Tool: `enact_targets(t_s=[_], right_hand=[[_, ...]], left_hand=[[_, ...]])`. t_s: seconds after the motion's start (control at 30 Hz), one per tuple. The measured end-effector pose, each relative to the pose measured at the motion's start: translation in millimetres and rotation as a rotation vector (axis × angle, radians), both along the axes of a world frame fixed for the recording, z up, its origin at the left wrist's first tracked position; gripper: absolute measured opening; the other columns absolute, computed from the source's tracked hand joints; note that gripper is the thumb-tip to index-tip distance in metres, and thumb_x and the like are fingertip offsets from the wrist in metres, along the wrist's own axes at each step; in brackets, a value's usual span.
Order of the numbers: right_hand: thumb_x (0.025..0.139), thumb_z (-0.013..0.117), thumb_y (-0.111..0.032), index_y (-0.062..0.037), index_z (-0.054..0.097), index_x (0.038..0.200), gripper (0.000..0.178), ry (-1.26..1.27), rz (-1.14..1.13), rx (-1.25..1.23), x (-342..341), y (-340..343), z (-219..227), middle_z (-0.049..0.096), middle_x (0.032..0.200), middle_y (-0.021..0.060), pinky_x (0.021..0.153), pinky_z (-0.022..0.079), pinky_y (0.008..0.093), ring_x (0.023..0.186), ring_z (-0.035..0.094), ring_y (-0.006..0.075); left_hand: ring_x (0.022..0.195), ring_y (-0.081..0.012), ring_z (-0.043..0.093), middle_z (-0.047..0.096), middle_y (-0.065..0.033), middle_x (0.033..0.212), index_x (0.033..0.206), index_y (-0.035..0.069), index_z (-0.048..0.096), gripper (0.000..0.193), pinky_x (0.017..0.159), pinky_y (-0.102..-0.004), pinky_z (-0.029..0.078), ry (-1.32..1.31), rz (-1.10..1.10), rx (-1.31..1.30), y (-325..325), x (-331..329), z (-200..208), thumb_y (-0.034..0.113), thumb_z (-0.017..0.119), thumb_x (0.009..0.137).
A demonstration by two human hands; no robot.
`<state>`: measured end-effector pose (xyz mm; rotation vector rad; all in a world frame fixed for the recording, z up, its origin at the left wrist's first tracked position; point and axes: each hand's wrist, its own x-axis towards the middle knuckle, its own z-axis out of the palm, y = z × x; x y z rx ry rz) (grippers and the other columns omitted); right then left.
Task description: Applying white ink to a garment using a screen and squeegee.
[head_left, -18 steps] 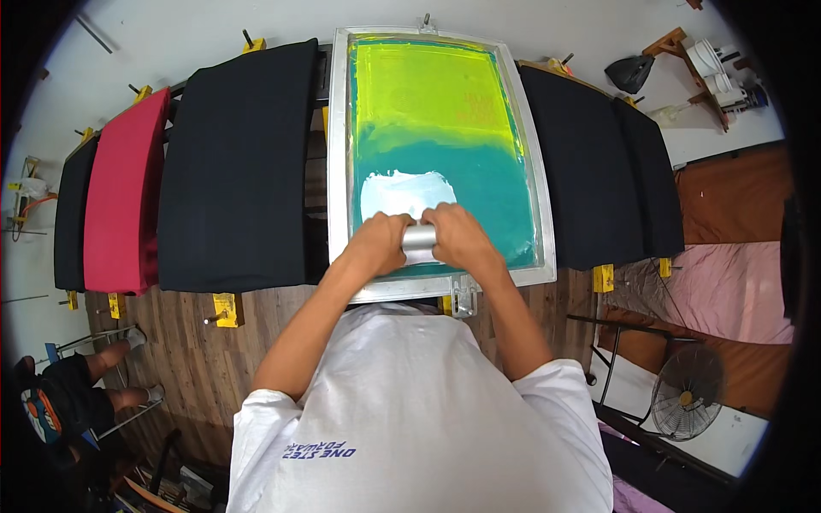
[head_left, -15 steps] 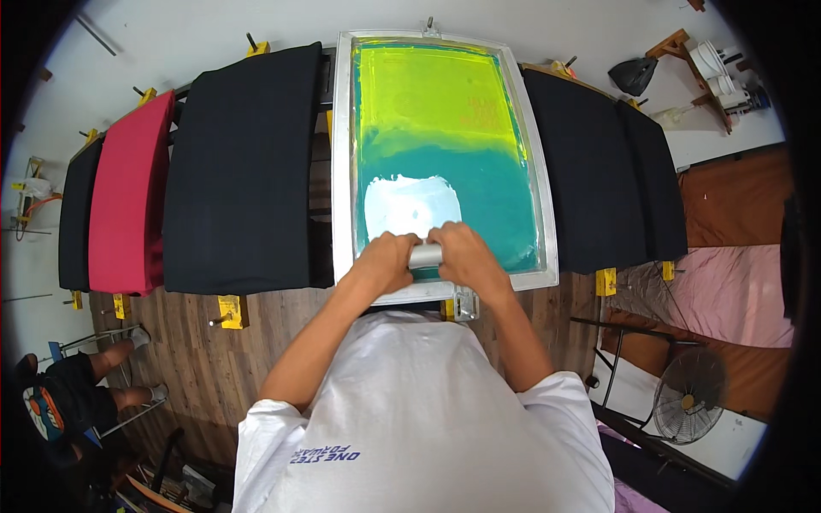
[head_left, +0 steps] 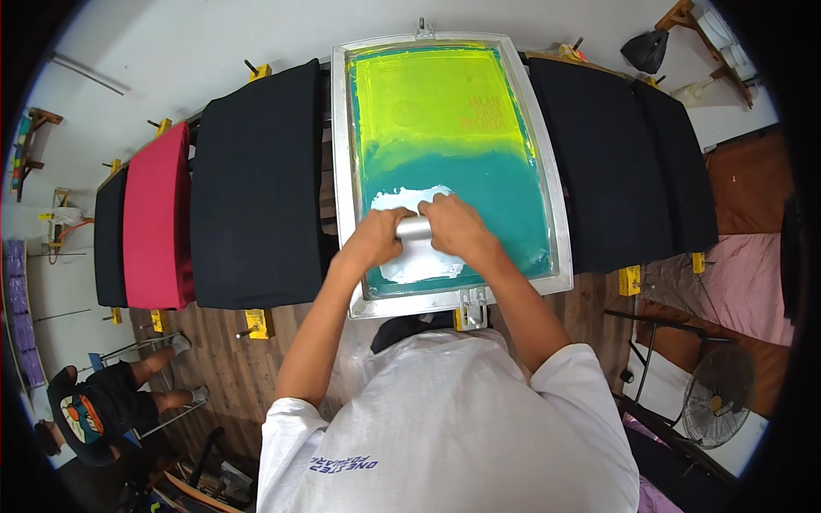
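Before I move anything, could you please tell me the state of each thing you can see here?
Left hand: closed on the silver bar
Right hand: closed on the bar's right end
Silver bar: held crosswise over the screen
Screen: yellow-green at the far end, teal nearer
White patch: spread over the teal, ragged-edged
Metal frame: surrounding the screen
Red cloth: covering a board
Fan: running or stopped, cannot tell
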<state>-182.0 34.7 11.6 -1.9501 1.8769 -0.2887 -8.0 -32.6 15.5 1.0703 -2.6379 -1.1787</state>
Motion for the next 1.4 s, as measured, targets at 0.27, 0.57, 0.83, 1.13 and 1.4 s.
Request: enact_targets(t_s=[0.27, 0.57, 0.83, 1.13, 1.4], right_hand=[[0.069, 0.065, 0.006, -0.0038, 0.059, 0.117, 0.049, -0.023, 0.001, -0.088, 24, 105, -5, 0.053, 0.118, 0.0195, 0.081, 0.046, 0.0452, 0.112, 0.052, 0.0355], [0.076, 0.06, 0.005, 0.0029, 0.064, 0.108, 0.032, -0.18, 0.045, 0.074, -7, 43, 21, 0.058, 0.108, 0.0245, 0.08, 0.057, 0.0452, 0.106, 0.057, 0.0402], [0.078, 0.064, -0.002, -0.0025, 0.066, 0.106, 0.028, -0.09, -0.02, -0.05, 5, 10, -11, 0.059, 0.111, 0.0199, 0.079, 0.054, 0.045, 0.111, 0.056, 0.0352], [0.082, 0.059, -0.001, -0.002, 0.061, 0.117, 0.035, -0.125, -0.051, -0.018, 31, 105, -1, 0.055, 0.113, 0.0192, 0.082, 0.051, 0.0475, 0.114, 0.051, 0.0364], [0.078, 0.061, 0.003, -0.0061, 0.068, 0.111, 0.035, -0.015, -0.002, 0.017, 19, 48, 17, 0.062, 0.105, 0.0202, 0.083, 0.054, 0.0488, 0.106, 0.058, 0.0397]], left_hand=[[0.136, -0.0424, 0.042, 0.046, -0.0259, 0.144, 0.131, -0.003, 0.054, 0.071, 0.111, -0.0455, 0.041, 0.128, 0.146, -0.007, 121, 16, 0, -0.022, 0.051, 0.062], [0.112, -0.0414, 0.061, 0.063, -0.0229, 0.125, 0.126, 0.002, 0.058, 0.056, 0.092, -0.0437, 0.053, -0.112, 0.186, 0.002, 71, -13, 42, -0.012, 0.059, 0.072], [0.098, -0.0475, 0.062, 0.063, -0.0284, 0.106, 0.126, -0.002, 0.048, 0.056, 0.083, -0.0483, 0.051, 0.081, 0.141, -0.183, 39, -23, 16, -0.012, 0.059, 0.072], [0.125, -0.0453, 0.053, 0.051, -0.0304, 0.137, 0.134, -0.005, 0.051, 0.066, 0.102, -0.0468, 0.049, -0.112, 0.062, -0.125, 126, 6, 20, -0.015, 0.057, 0.069], [0.098, -0.0448, 0.064, 0.066, -0.0286, 0.107, 0.122, -0.002, 0.061, 0.051, 0.085, -0.0466, 0.053, 0.023, 0.056, -0.115, 60, 16, 8, -0.003, 0.064, 0.072]])
